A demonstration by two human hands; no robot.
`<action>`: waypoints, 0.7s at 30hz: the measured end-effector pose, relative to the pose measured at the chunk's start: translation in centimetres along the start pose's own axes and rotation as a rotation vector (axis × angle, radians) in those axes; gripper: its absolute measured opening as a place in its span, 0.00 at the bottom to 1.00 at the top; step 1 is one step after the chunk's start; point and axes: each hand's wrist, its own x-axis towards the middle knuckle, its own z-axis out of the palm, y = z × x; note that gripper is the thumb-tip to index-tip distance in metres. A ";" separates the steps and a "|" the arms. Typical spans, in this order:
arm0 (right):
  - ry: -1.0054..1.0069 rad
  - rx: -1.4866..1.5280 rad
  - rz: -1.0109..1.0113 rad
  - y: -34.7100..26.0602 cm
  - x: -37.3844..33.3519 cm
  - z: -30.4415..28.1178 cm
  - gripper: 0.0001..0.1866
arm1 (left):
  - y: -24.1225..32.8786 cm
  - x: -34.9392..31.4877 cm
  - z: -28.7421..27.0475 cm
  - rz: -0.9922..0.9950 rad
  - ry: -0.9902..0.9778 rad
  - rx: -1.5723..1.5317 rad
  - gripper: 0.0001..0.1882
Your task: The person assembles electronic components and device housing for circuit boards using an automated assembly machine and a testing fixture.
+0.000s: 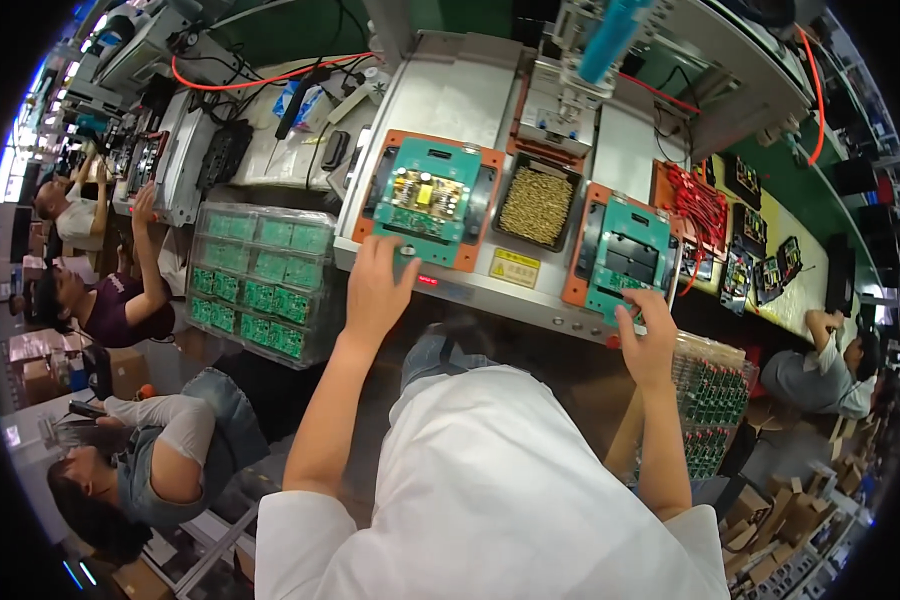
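Observation:
A teal-and-orange fixture [432,247] lies on the left of the metal machine bed, with a populated circuit board [425,195] set in it. My left hand [378,290] rests at that fixture's near left corner, fingers stretched and thumb apart. On the right lies a similar fixture [630,225], with black bars across its opening and a green board piece inside. My right hand [650,335] is at its near edge, thumb and forefinger apart and the other fingers bent. Neither hand visibly holds a loose thing.
Between the fixtures sits a black tray [540,203] of small brass-coloured parts, below a machine head [560,110]. Clear trays of green boards [260,280] stand left, more boards [710,400] right. Red wires [698,205] lie beyond the right fixture. Other people work on both sides.

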 end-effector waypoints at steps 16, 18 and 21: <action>-0.201 0.082 -0.208 -6.2 4.2 2.6 0.07 | -21.4 -9.8 -3.1 -0.534 0.195 0.508 0.35; -0.315 0.089 -0.226 -6.6 4.6 2.9 0.07 | -23.3 -11.1 -4.5 -0.658 -0.042 0.317 0.46; -0.346 0.081 -0.306 -7.0 5.0 2.9 0.07 | -25.0 -9.7 -7.6 -0.760 -0.194 0.125 0.34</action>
